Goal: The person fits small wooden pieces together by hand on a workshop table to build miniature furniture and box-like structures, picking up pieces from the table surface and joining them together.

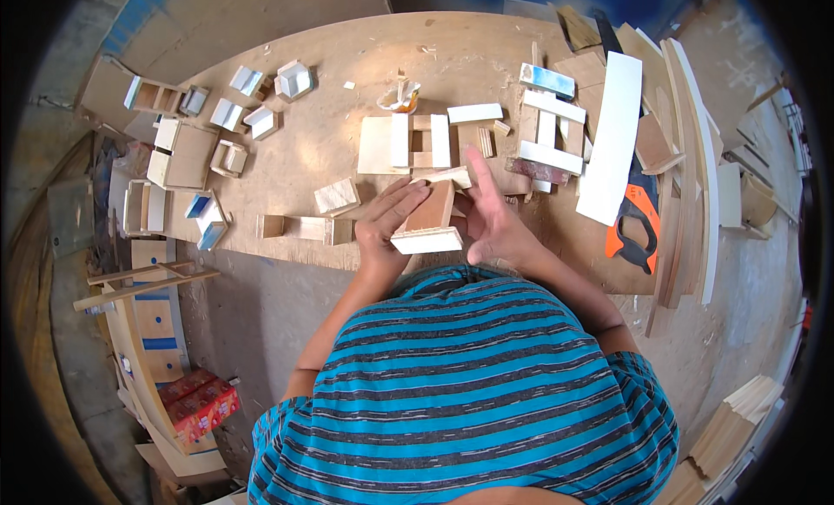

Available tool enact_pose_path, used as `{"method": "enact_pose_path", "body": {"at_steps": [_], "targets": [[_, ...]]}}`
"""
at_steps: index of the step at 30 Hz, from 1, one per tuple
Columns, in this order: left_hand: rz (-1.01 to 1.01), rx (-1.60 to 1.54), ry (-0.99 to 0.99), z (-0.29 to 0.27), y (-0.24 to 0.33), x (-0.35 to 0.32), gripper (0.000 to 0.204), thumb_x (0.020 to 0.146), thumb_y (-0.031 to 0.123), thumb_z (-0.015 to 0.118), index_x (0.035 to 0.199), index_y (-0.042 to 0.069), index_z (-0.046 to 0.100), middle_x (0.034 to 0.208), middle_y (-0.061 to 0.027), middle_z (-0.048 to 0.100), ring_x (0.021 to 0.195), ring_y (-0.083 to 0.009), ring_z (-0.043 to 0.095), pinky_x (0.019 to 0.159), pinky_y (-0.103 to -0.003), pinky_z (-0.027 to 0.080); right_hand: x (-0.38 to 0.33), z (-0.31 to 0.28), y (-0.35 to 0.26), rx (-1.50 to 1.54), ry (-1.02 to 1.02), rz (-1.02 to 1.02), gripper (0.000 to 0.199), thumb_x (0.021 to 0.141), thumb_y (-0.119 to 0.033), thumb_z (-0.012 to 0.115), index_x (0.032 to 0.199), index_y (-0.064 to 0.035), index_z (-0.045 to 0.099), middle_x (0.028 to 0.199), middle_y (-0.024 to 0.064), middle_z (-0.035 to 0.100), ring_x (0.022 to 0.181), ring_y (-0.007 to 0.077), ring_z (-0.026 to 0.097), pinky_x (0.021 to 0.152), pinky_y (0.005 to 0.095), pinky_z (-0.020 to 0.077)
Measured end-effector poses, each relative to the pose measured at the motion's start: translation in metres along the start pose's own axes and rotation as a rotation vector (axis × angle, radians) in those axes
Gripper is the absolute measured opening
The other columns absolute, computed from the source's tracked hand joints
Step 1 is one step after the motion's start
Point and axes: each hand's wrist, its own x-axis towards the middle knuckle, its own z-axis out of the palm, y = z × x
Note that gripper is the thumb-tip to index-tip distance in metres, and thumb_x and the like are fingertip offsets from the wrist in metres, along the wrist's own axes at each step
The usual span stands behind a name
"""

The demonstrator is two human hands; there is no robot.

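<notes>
Just below the middle of the frame, both hands meet on a small wooden assembly [430, 220]: a reddish-brown plywood panel standing on a pale, white-edged strip that faces the camera. Left hand [388, 220] lies flat across its left side, fingers pressed together on the panel. Right hand [491, 218] braces the right side, grip spread, one finger pointing up the frame. It sits at the near edge of the plywood surface [330, 140]. Right of centre, an orange-handled saw [634, 231] lies beside a long white board [612, 136]. More small box parts [261, 105] dot the upper left.
</notes>
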Motion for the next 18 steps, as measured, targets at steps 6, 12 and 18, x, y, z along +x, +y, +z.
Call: {"method": "enact_pose_path", "body": {"at_steps": [6, 12, 18], "targets": [[0.066, 0.107, -0.020, -0.006, 0.011, 0.011, 0.041, 0.067, 0.006, 0.076, 0.107, 0.007, 0.069, 0.103, -0.0132, 0.069, 0.098, -0.0314, 0.065, 0.083, -0.036, 0.053, 0.001, -0.004, 0.011, -0.149, -0.037, -0.079, 0.152, 0.050, -0.031, 0.094, 0.146, -0.0196, -0.023, 0.153, 0.0162, 0.006, 0.141, 0.0295, 0.017, 0.112, 0.0447, 0.0245], [-0.665, -0.455, 0.046, 0.004, 0.016, 0.001, 0.027, 0.077, 0.010, 0.075, 0.096, -0.007, 0.067, 0.085, -0.0107, 0.069, 0.076, -0.0143, 0.065, 0.069, -0.028, 0.052, 0.000, 0.003, 0.006, -0.209, 0.020, 0.064, 0.129, 0.069, -0.011, 0.082, 0.148, -0.0206, -0.020, 0.149, 0.0182, 0.018, 0.135, 0.0267, 0.029, 0.108, 0.0419, 0.0311], [-1.025, -0.899, 0.043, 0.009, -0.009, -0.012, 0.017, 0.081, 0.010, 0.072, 0.091, -0.003, 0.069, 0.082, -0.0094, 0.069, 0.069, -0.0133, 0.064, 0.068, -0.026, 0.052, 0.000, -0.011, 0.010, -0.437, 0.180, 0.215, 0.093, 0.083, 0.004, 0.062, 0.152, -0.0137, 0.000, 0.120, 0.0189, 0.056, 0.101, 0.0173, 0.058, 0.087, 0.0299, 0.0483]]}}
